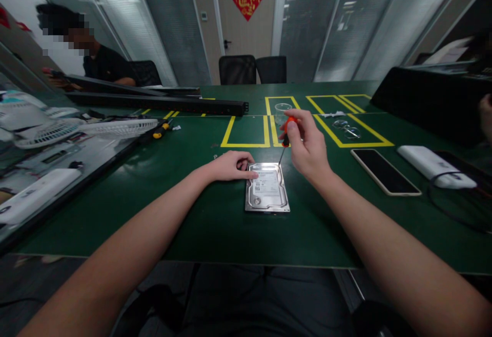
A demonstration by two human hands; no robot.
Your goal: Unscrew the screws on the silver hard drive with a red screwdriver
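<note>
A silver hard drive [268, 189] lies flat on the green table, its labelled face up. My left hand [233, 166] is closed at its far left corner, the thumb resting on the top and the fingers curled by the side. My right hand [306, 145] grips a screwdriver [285, 140] with a red and black handle. The thin shaft slants down, and its tip meets the drive near the far right corner. Whether a screw sits under the tip is too small to make out.
To the right lie a phone [385, 171], a white power bank [436, 166] with a cable, and glasses [347, 128]. A clear cup [283, 114] stands behind my right hand. Left are a yellow-black tool [161, 130], a white fan [49, 127] and long black bars [154, 102]. Another person [103, 63] sits far left.
</note>
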